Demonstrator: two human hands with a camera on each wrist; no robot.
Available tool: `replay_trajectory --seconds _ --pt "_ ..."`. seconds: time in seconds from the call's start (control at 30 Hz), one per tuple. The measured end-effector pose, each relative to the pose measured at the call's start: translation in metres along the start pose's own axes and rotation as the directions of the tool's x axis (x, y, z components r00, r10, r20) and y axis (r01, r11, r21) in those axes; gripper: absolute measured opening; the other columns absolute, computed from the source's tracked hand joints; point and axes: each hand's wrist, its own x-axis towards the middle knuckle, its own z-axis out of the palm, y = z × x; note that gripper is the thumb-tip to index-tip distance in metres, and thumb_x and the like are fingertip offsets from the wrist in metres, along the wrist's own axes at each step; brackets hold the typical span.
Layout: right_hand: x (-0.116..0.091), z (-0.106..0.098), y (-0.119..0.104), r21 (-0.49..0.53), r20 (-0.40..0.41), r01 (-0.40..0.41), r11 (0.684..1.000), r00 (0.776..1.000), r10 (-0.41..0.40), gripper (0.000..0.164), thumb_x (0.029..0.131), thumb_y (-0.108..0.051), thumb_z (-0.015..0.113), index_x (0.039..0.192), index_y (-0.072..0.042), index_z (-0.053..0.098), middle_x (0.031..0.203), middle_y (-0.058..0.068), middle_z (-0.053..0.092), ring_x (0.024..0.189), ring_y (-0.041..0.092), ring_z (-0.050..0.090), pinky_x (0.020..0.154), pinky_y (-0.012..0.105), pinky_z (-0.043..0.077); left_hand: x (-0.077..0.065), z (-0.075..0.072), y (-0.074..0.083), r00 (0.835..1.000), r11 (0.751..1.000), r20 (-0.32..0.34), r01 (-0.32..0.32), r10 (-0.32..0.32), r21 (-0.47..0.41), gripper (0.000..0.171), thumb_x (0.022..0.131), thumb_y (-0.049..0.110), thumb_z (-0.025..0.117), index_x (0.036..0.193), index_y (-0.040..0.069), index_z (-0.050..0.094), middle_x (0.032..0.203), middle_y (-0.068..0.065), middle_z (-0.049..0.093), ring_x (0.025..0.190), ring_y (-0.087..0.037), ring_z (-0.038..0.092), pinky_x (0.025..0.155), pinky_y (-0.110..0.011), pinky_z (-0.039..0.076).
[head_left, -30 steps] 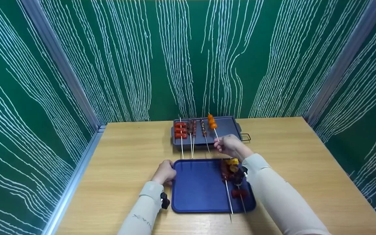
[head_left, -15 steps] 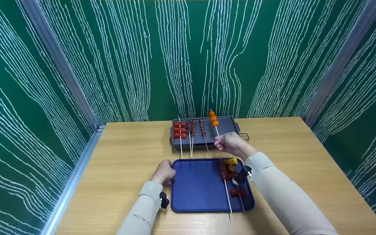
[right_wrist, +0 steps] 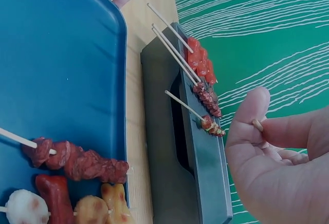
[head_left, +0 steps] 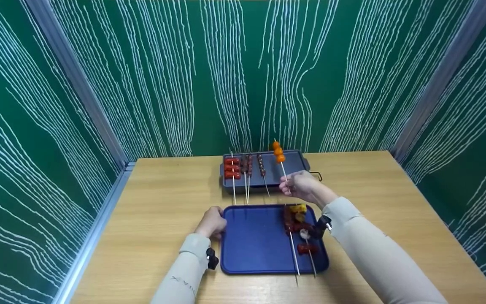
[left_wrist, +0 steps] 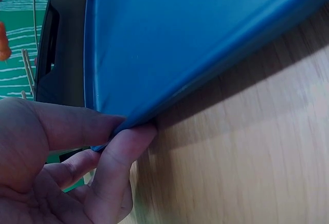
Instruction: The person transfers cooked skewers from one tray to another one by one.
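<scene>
Right hand [head_left: 301, 185] pinched the orange skewer [head_left: 279, 153] by its bare stick [head_left: 284, 170] over the grill pan [head_left: 296, 162], left hand [head_left: 211, 222] pinched the blue tray [head_left: 255, 240] at its rim; skewer looked light, stiff, top-heavy, twist-prone, so low-stick hold seemed right.

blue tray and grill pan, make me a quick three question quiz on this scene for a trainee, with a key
1. Which hand pinches the stick of the orange skewer?
2. True or false: the left hand holds the edge of the blue tray.
3. In the head view, the pieces on the leftmost skewer on the grill pan are: a) yellow, b) red, c) white.

Key: 1. The right hand. 2. True. 3. b.
</scene>
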Motion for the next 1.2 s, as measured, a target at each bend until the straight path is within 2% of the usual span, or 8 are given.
replay_trajectory --seconds 0.27,0.5,0.9,1.2 --pt "-0.008 -0.004 0.000 0.003 0.002 0.000 1.000 1.000 0.000 0.019 0.106 0.012 0.038 0.117 0.004 0.052 0.084 0.007 0.068 0.071 0.014 0.063 0.065 0.022 0.057 -0.001 -0.002 0.001 1.000 1.000 0.019 -0.006 0.006 0.015 0.021 0.085 -0.006 0.049 0.103 0.000 0.058 0.090 -0.015 0.063 0.044 -0.017 0.057 0.037 -0.029 0.053" --pt "-0.017 -0.005 0.003 -0.006 0.001 -0.011 1.000 1.000 0.011 0.019 0.106 0.011 0.038 0.116 0.003 0.052 0.083 0.006 0.068 0.071 0.013 0.064 0.065 0.022 0.057 -0.001 -0.003 0.000 0.999 0.999 0.026 -0.036 0.035 0.006 0.019 0.084 -0.005 0.047 0.100 -0.001 0.058 0.087 -0.015 0.061 0.046 -0.019 0.059 0.038 -0.031 0.056" --pt "-0.028 -0.003 0.008 -0.058 0.029 0.004 0.998 1.000 -0.002 0.018 0.106 0.010 0.040 0.117 0.005 0.054 0.084 0.006 0.070 0.072 0.015 0.065 0.069 0.025 0.062 0.000 -0.002 -0.001 1.000 1.000 0.015 -0.008 0.008 0.015 0.019 0.085 -0.007 0.049 0.100 -0.001 0.057 0.088 -0.017 0.063 0.044 -0.020 0.059 0.037 -0.031 0.056" --pt "-0.036 0.001 0.010 -0.058 0.049 0.018 0.998 0.999 -0.016 0.019 0.105 0.011 0.040 0.119 0.006 0.052 0.086 0.007 0.070 0.074 0.015 0.065 0.069 0.024 0.062 -0.003 -0.002 0.002 1.000 1.000 0.017 -0.012 0.012 0.019 0.018 0.086 -0.008 0.048 0.100 0.000 0.057 0.089 -0.016 0.061 0.047 -0.020 0.059 0.038 -0.029 0.055"
